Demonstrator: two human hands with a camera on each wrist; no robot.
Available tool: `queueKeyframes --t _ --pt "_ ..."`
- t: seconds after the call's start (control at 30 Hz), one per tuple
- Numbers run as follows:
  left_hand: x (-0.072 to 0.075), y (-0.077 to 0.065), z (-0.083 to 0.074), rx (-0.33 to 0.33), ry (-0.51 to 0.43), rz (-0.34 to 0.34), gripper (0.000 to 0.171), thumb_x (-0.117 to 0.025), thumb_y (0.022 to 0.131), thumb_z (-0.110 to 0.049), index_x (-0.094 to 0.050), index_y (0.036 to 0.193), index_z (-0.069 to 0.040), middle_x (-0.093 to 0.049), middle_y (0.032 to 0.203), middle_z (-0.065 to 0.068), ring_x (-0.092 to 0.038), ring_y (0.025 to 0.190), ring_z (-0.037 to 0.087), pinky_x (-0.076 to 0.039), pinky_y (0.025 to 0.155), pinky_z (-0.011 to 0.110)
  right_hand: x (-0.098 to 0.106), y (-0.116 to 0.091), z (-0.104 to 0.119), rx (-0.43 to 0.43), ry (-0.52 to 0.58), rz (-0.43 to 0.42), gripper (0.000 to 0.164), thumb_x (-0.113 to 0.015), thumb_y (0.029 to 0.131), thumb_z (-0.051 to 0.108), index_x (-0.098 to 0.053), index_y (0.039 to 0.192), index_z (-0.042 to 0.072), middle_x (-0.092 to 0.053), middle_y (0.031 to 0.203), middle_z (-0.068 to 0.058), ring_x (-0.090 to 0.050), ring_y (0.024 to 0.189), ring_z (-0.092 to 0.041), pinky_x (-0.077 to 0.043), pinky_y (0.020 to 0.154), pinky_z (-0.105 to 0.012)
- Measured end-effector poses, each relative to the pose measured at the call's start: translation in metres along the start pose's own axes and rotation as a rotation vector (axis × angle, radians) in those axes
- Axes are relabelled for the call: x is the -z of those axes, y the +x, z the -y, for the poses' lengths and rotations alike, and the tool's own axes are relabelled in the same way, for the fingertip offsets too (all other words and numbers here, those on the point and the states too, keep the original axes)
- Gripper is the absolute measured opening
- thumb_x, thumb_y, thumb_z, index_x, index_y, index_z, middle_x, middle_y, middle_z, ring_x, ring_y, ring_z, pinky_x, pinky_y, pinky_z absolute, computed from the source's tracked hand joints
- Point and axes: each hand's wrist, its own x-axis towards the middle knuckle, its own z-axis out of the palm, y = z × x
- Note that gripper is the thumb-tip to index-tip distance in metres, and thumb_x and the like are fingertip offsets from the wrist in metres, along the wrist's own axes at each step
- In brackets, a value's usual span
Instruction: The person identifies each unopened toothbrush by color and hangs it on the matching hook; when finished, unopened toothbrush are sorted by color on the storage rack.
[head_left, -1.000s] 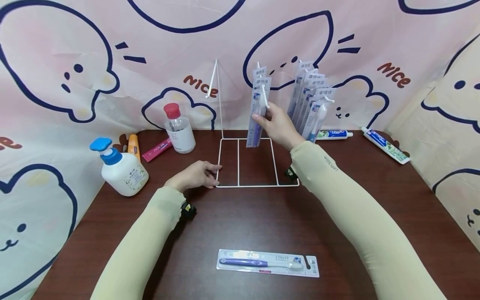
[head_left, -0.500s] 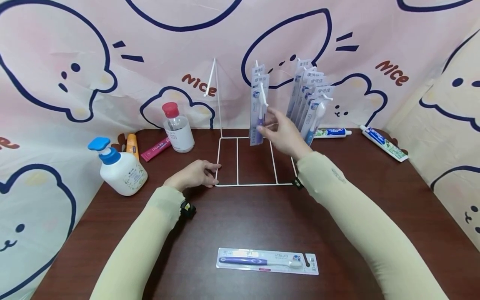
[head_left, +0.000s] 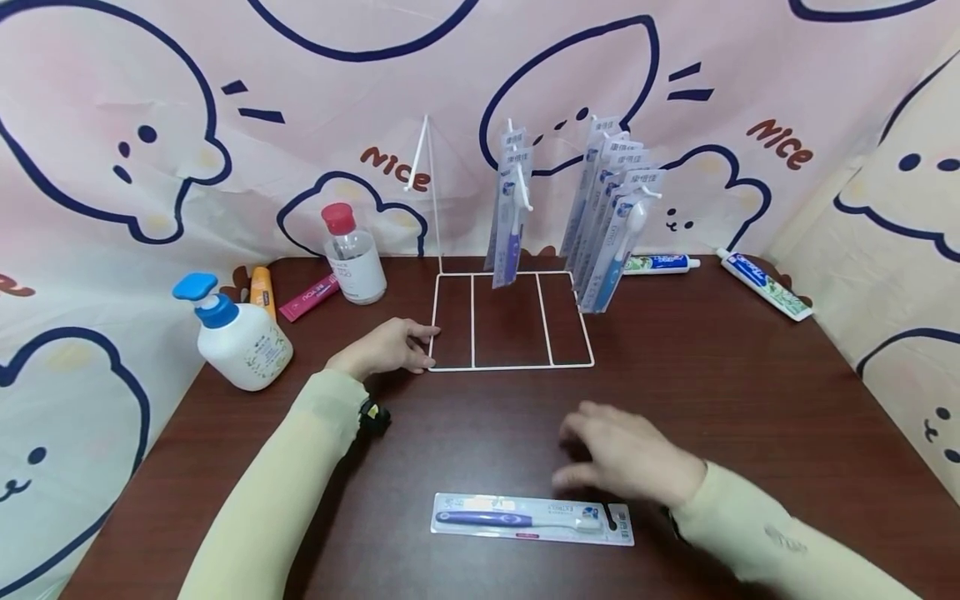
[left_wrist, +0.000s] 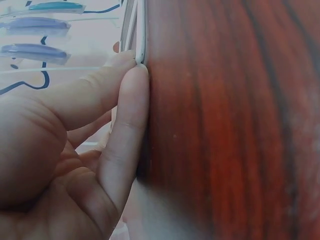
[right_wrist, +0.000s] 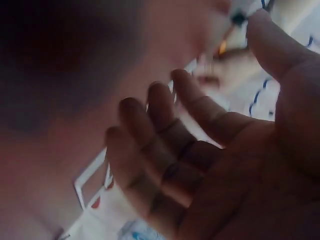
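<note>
My left hand (head_left: 392, 344) grips the front left corner of a white wire display rack (head_left: 510, 367), the wire (left_wrist: 141, 47) showing at its fingertips in the left wrist view. Two packaged toothbrushes (head_left: 512, 242) hang on the rack's middle hook, and several more packaged toothbrushes (head_left: 609, 250) hang on the right hook. Near the front of the table lies a packaged purple-and-white toothbrush (head_left: 487, 519), flat. My right hand (head_left: 622, 450) is just beyond its right end, blurred, holding nothing. Its fingers (right_wrist: 165, 130) are spread and slightly bent in the right wrist view.
A pump bottle (head_left: 247, 346), an orange tube (head_left: 262, 290), a pink tube (head_left: 309, 297) and a red-capped bottle (head_left: 356, 262) stand or lie on the left. Two toothpaste tubes (head_left: 765, 283) (head_left: 660, 264) lie at the back right. A bare hook (head_left: 417, 154) rises at the rack's left.
My right hand has let go of the toothbrush pack on the middle hook and moved down and toward the pack at the front. My left hand has stayed at the rack's corner.
</note>
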Motion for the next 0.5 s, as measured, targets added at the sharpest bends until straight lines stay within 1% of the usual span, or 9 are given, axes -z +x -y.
queueKeyframes --t 0.07,0.13,0.23,0.33,0.4,0.5 --pt "0.0 0.0 0.0 0.0 -0.001 0.0 0.063 -0.074 0.076 -0.009 -0.049 0.134 -0.012 -0.063 0.087 0.012 -0.064 0.071 0.021 -0.052 0.066 0.031 -0.01 -0.016 0.005 0.007 -0.041 -0.002 0.06 -0.065 0.065 0.067 -0.063 0.096 0.016 -0.048 0.084 0.008 -0.05 0.076 -0.013 -0.044 0.062 -0.033" --pt "0.0 -0.001 -0.001 -0.004 0.001 -0.005 0.063 -0.074 0.076 -0.009 -0.049 0.134 -0.012 -0.063 0.09 0.012 -0.064 0.071 0.021 -0.052 0.066 0.031 -0.016 -0.028 0.009 0.007 -0.073 -0.011 0.066 -0.063 0.062 0.071 -0.062 0.095 0.015 -0.047 0.082 0.008 -0.048 0.074 -0.014 -0.043 0.06 -0.033" --pt "0.0 -0.001 -0.001 -0.008 0.001 -0.011 0.064 -0.074 0.076 -0.009 -0.048 0.134 -0.011 -0.062 0.093 0.012 -0.064 0.07 0.021 -0.052 0.066 0.03 -0.02 -0.042 0.014 0.015 -0.088 -0.031 0.072 -0.058 0.059 0.077 -0.062 0.093 0.014 -0.046 0.081 0.008 -0.047 0.072 -0.014 -0.043 0.06 -0.034" --pt "0.0 -0.001 -0.001 -0.01 -0.001 -0.004 0.064 -0.074 0.076 -0.009 -0.047 0.135 -0.011 -0.061 0.095 0.013 -0.064 0.071 0.021 -0.052 0.066 0.03 -0.022 -0.052 0.02 0.031 -0.094 -0.017 0.075 -0.054 0.058 0.08 -0.062 0.091 0.014 -0.045 0.08 0.008 -0.045 0.071 -0.013 -0.041 0.059 -0.034" --pt "-0.001 -0.001 -0.001 -0.011 0.0 0.002 0.064 -0.074 0.077 -0.009 -0.047 0.135 -0.011 -0.061 0.096 0.013 -0.064 0.071 0.021 -0.052 0.066 0.03 -0.024 -0.057 0.023 0.035 -0.097 -0.008 0.069 -0.058 0.056 0.079 -0.06 0.088 0.017 -0.043 0.078 0.01 -0.043 0.068 -0.011 -0.04 0.057 -0.032" --pt "-0.001 -0.001 -0.001 -0.011 0.005 -0.007 0.064 -0.074 0.077 -0.008 -0.048 0.135 -0.011 -0.06 0.098 0.012 -0.064 0.071 0.021 -0.052 0.066 0.03 -0.028 -0.062 0.025 0.035 -0.114 -0.02 0.056 -0.071 0.054 0.068 -0.055 0.079 0.02 -0.04 0.074 0.011 -0.039 0.065 -0.009 -0.035 0.053 -0.03"
